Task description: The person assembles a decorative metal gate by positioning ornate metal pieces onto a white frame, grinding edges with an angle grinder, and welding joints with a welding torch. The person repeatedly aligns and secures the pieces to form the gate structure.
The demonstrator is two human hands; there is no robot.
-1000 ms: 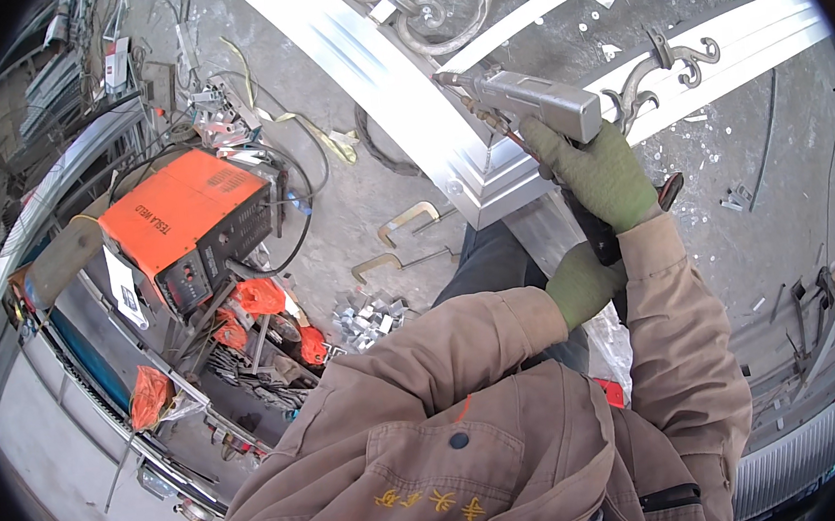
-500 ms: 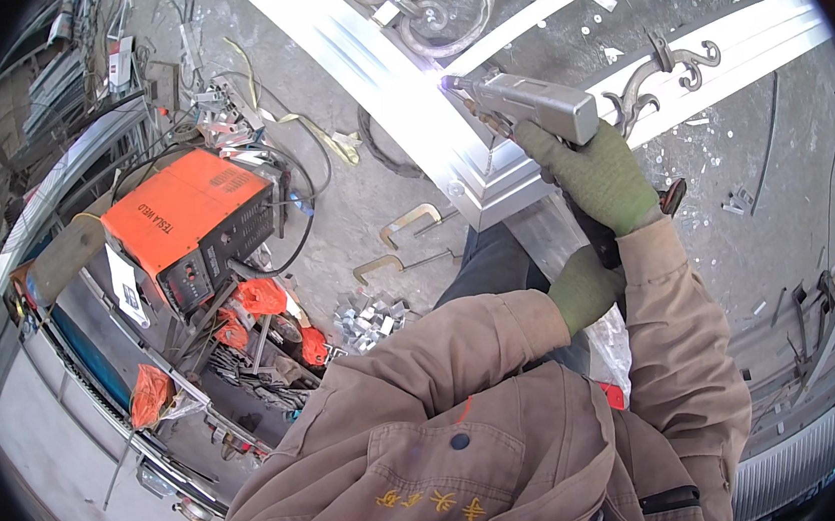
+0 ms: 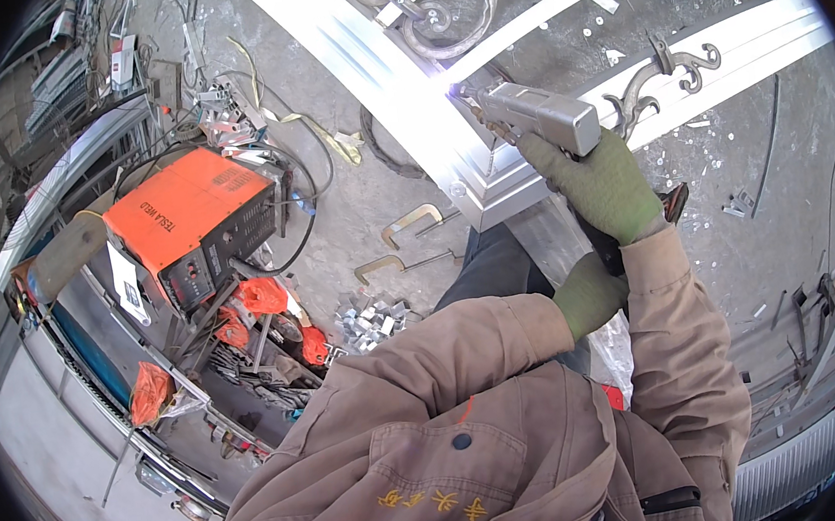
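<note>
In my right hand (image 3: 603,182), gloved in green, is a boxy grey welding gun (image 3: 539,113). Its tip meets the inner side of a shiny silver metal frame (image 3: 402,96), near a corner, with a bright violet-white glow at the contact. My left hand (image 3: 590,296), also gloved in green, is curled low by my right forearm, its fingers partly hidden. Clear plastic (image 3: 611,357) shows just below it, and a dark shape lies above it; what it grips cannot be made out. Dark scroll ornaments (image 3: 666,76) are fixed on the frame's bars.
An orange welding machine (image 3: 192,217) with black cables stands at left. Two C-clamps (image 3: 409,223) and a pile of small metal pieces (image 3: 375,320) lie on the floor. Orange bags (image 3: 262,296) and metal scraps crowd a cart (image 3: 97,377) at lower left.
My right hand and the welding gun have shifted slightly right and toward me, the glowing spot moving with them. My left hand has barely moved.
</note>
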